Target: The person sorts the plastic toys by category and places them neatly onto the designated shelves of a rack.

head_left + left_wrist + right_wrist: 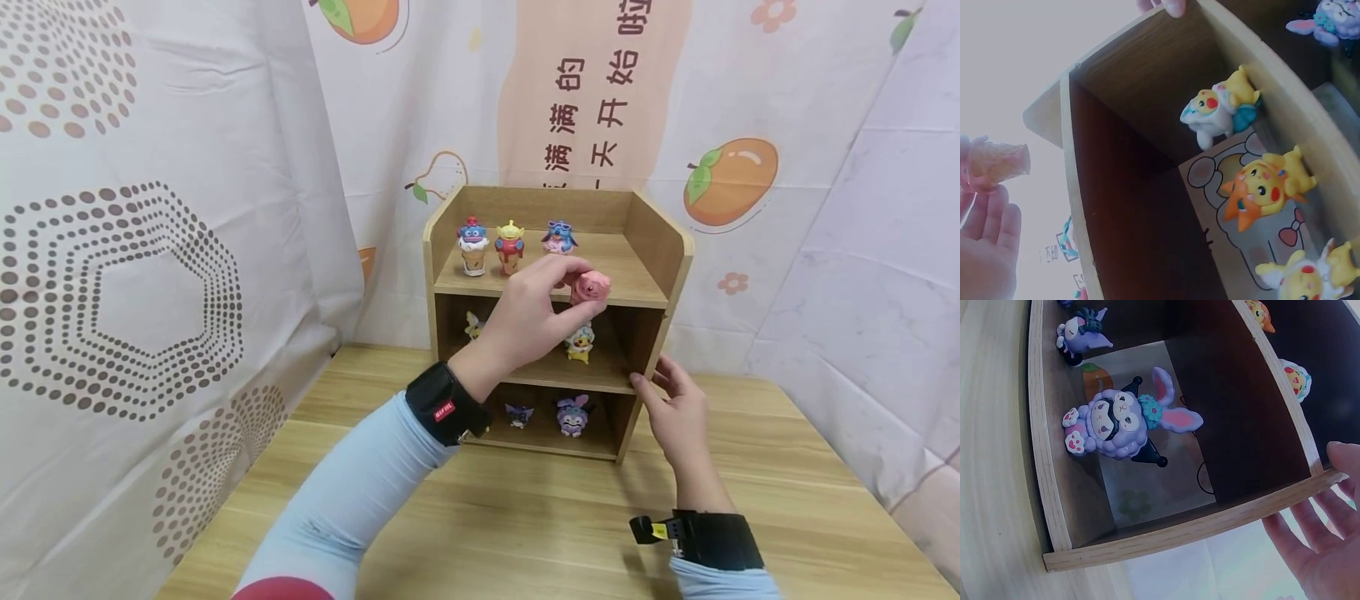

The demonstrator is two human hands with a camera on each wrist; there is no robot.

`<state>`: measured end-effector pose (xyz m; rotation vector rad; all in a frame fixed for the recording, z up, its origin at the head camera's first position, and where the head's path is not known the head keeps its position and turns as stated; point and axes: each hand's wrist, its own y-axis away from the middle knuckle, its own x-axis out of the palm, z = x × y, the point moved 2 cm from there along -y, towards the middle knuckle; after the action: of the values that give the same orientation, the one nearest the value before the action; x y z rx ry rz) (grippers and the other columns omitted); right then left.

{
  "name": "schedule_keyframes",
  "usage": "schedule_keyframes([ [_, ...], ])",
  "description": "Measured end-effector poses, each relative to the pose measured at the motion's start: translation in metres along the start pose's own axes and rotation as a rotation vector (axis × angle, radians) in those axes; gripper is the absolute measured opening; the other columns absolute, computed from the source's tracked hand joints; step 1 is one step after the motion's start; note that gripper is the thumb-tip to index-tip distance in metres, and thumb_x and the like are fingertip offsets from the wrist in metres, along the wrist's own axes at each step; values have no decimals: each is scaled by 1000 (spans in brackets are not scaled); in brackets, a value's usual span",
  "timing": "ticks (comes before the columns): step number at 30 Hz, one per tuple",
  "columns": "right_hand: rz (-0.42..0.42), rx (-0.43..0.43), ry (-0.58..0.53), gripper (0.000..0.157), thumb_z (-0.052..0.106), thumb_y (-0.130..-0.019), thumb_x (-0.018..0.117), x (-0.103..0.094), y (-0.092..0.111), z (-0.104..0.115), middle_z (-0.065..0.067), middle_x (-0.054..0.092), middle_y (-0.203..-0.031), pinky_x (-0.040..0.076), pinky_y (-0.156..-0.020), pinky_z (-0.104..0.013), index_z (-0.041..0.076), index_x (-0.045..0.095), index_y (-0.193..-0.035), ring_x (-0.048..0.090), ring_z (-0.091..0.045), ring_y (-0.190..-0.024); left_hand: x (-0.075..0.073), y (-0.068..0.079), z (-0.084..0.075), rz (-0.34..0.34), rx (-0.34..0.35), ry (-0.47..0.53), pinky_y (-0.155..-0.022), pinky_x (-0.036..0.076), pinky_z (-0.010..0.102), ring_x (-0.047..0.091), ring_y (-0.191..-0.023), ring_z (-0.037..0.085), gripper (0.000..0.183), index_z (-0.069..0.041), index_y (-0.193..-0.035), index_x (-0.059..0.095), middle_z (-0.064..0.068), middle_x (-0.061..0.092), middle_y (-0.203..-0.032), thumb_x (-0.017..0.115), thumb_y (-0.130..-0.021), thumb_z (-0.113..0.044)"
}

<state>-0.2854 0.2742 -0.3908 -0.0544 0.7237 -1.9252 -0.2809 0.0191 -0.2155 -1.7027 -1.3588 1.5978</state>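
My left hand [521, 317] pinches a small pink figurine [591, 287] between thumb and fingers, in front of the top shelf's front edge. In the left wrist view the figurine shows a tan, cone-like base [1004, 164]. On the top shelf stand a blue figurine on a cone [473, 247], a yellow-headed one [510, 247] and a blue one with sunglasses [558, 237]. My right hand [678, 417] holds the right side panel of the wooden shelf unit [547, 293], thumb at its front edge and fingers along the outer face.
Yellow figurines [1266, 187] stand on the middle shelf, one behind my left forearm. On the bottom shelf are purple figurines [1113, 422]. The unit sits on a wood-grain table [525, 525], with a printed curtain [435, 92] behind it and another at the left.
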Motion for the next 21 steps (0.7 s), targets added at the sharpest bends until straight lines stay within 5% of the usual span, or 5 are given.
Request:
schedule_keyframes([
  [21, 19, -9, -7, 53, 28, -99, 70, -1, 1, 2, -12, 60, -139, 48, -83, -10, 8, 55, -146, 58, -29, -124, 4, -41, 9, 81, -108, -108, -89, 43, 14, 60, -103, 14, 40, -5, -125, 63, 4, 66, -114, 75, -94, -28],
])
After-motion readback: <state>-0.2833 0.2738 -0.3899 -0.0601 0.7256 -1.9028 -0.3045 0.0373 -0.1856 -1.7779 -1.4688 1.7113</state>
